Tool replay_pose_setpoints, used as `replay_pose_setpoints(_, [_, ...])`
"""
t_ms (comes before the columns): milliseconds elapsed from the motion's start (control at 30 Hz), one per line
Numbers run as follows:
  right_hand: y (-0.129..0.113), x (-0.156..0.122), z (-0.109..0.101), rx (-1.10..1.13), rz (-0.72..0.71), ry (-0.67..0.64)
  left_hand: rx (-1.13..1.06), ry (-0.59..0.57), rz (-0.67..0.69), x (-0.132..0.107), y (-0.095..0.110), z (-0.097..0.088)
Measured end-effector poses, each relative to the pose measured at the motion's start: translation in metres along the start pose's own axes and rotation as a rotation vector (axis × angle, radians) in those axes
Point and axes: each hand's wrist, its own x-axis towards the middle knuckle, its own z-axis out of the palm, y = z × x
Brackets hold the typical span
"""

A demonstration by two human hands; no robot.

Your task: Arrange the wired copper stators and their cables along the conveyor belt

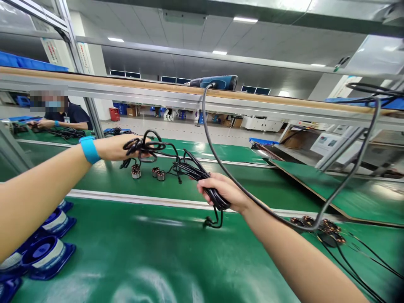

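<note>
My left hand point(121, 147), with a blue wristband on its wrist, is stretched out and closed round a bundle of black cables point(143, 146). Small copper-wound coil parts point(136, 171) dangle from those cables just above the green belt point(132, 248). My right hand point(221, 190) is closed round a second bunch of black cables point(192, 168) that runs on from the first; its connector ends point(211, 221) hang below my fist. Both bundles are held in the air over the belt's far half.
A blue heat gun point(217, 81) lies on the wooden shelf rail, its cord looping down to more coil parts point(318, 225) at the right. Blue fan housings point(47, 252) stand at the lower left. Another person point(59, 113) works across the line.
</note>
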Motion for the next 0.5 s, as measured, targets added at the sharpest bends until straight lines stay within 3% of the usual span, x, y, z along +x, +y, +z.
replay_pose_setpoints(133, [0.016, -0.036, -0.004, 0.168, 0.051, 0.019, -0.094, -0.127, 0.137, -0.004, 0.055, 0.028])
replay_pose_setpoints(200, [0.036, -0.049, -0.001, 0.300, 0.093, 0.030, -0.119, -0.145, 0.180, -0.001, 0.080, 0.056])
replay_pose_setpoints(267, [0.065, -0.059, 0.001, 0.432, 0.178, 0.034, -0.113, -0.147, 0.219, 0.005, 0.099, 0.095])
replay_pose_setpoints(333, [0.100, -0.070, -0.001, 0.476, 0.284, 0.061, -0.109, -0.143, 0.290, 0.009, 0.110, 0.141])
replay_pose_setpoints(400, [0.135, -0.080, -0.010, 0.401, 0.356, 0.099, -0.255, -0.147, 0.368, 0.010, 0.112, 0.186])
replay_pose_setpoints(500, [0.174, -0.094, -0.033, 0.265, 0.375, 0.167, -0.538, -0.106, 0.394, 0.006, 0.102, 0.230])
